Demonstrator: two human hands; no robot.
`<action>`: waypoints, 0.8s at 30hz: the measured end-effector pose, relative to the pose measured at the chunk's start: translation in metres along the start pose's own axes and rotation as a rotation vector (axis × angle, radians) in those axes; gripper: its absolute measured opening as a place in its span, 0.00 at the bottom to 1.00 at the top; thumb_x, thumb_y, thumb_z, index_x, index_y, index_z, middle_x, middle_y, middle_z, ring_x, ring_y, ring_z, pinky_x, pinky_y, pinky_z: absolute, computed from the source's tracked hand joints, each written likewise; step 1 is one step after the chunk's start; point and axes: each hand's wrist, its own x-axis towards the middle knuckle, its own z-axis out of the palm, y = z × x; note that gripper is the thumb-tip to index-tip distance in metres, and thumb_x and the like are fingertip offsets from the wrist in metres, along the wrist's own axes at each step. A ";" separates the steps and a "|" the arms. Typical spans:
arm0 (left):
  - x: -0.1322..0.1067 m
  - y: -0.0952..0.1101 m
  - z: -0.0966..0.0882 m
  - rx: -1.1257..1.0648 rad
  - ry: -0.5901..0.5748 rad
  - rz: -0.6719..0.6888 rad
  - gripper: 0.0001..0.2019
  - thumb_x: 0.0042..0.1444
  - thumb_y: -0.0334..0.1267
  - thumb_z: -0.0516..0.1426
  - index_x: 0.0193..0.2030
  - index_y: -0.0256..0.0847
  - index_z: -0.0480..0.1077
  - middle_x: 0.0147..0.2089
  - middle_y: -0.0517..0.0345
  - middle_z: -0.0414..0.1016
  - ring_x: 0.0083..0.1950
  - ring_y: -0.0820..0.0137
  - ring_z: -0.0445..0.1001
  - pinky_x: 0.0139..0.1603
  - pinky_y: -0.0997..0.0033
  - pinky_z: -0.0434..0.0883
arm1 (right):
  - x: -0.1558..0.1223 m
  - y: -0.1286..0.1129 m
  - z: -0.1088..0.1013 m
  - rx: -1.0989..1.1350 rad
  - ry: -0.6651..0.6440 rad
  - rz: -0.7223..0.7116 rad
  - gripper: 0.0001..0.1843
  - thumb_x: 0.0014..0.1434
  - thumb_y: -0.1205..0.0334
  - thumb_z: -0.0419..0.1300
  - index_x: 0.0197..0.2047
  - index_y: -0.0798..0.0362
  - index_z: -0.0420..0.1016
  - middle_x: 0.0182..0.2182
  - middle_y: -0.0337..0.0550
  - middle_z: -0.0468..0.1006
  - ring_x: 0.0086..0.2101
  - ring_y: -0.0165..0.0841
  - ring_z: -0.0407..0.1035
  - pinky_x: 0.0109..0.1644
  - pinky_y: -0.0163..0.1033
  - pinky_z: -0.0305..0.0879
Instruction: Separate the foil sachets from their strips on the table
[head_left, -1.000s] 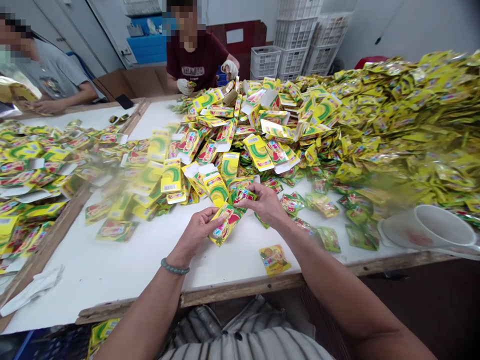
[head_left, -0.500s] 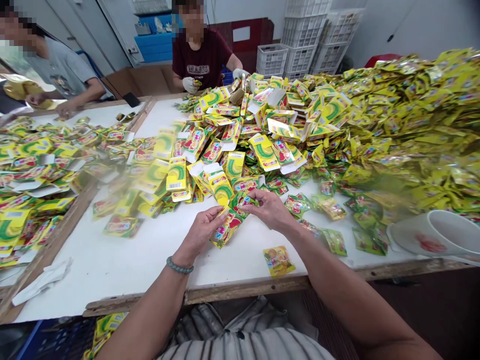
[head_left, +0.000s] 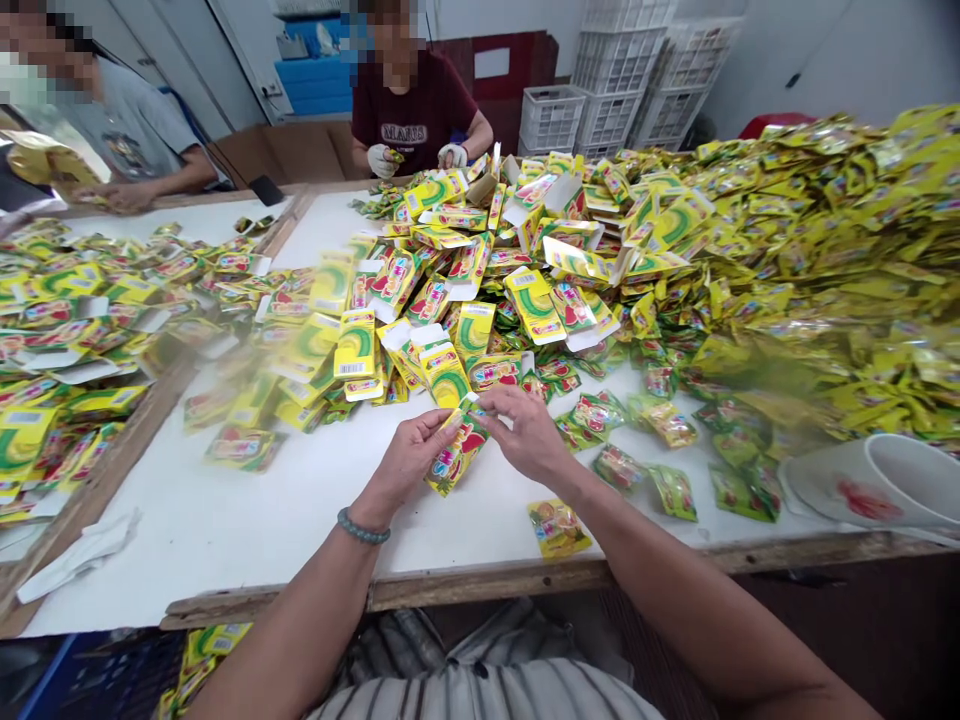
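My left hand point(head_left: 409, 455) is closed around the side of a small yellow and green printed carton point(head_left: 454, 458), tilted just above the white tabletop. At the carton's upper end, the fingers of my right hand point(head_left: 527, 432) pinch together on its white-edged flap. Whether anything lies inside the carton is hidden. Beyond my hands lies a heap of similar flat cartons point(head_left: 534, 303), several with open flaps. Green foil sachets point(head_left: 598, 412) are scattered right of my right hand, and a yellow sachet point(head_left: 556, 528) lies near the table's front edge.
A large mound of yellow sachets point(head_left: 840, 260) fills the right side. A white mug point(head_left: 840, 485) lies at the front right edge. Wooden strips point(head_left: 97, 490) divide off more cartons at left. Two people point(head_left: 420, 100) work across the table. White crates point(head_left: 551, 118) stand behind.
My right hand has moved slightly left onto the carton's end. The green sachet it pinched before no longer shows. My left hand keeps its hold.
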 end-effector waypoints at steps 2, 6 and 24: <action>0.001 -0.002 -0.001 0.006 0.017 0.014 0.25 0.43 0.51 0.68 0.45 0.37 0.76 0.36 0.54 0.80 0.34 0.68 0.77 0.35 0.72 0.73 | 0.000 -0.002 0.002 0.020 -0.077 -0.014 0.06 0.60 0.64 0.59 0.36 0.50 0.77 0.43 0.45 0.78 0.48 0.39 0.69 0.54 0.47 0.56; 0.002 -0.002 -0.001 -0.012 0.035 0.060 0.24 0.45 0.51 0.67 0.46 0.38 0.76 0.39 0.54 0.81 0.37 0.67 0.78 0.38 0.71 0.74 | 0.000 -0.004 0.003 0.054 -0.042 0.062 0.10 0.57 0.60 0.63 0.43 0.49 0.73 0.43 0.44 0.79 0.50 0.41 0.69 0.57 0.50 0.52; 0.001 -0.006 -0.004 0.178 0.048 -0.218 0.32 0.37 0.49 0.71 0.49 0.38 0.70 0.38 0.53 0.82 0.30 0.67 0.78 0.28 0.74 0.72 | -0.021 0.020 -0.092 -0.561 0.272 0.353 0.14 0.62 0.63 0.55 0.51 0.55 0.71 0.49 0.54 0.75 0.51 0.43 0.67 0.56 0.49 0.59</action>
